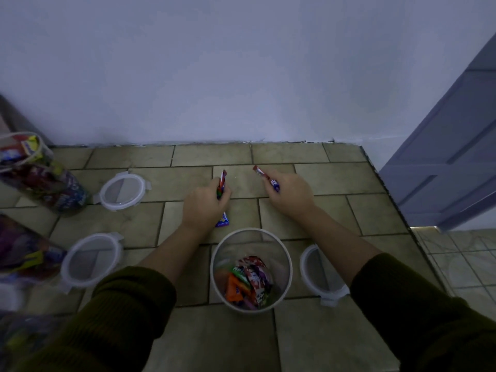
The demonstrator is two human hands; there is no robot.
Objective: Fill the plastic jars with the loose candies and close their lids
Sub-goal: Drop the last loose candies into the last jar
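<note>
— Where's everything?
— Your left hand (205, 205) is clenched round a striped candy (222, 181). Your right hand (291, 193) pinches a red-and-blue candy (264, 177). Both are towards the floor's (335, 183) far edge; the open jar (290, 267) stands nearer you, between your forearms.
— Risk?
— Drawing back, a forearm could likely tip that light jar.

Mount: I wore one wide-angle camera on my head.
Facing: it looked forward and down, over the tiled floor (322, 345) to the wall (241, 76) ahead.
Nearness: close; my sleeves (128, 304) filled the bottom edge.
Frame centre: my left hand (204, 205) and right hand (291, 193), with the open jar (251, 230) just below them.
Right edge: a door (442, 162) leaned inward.
</note>
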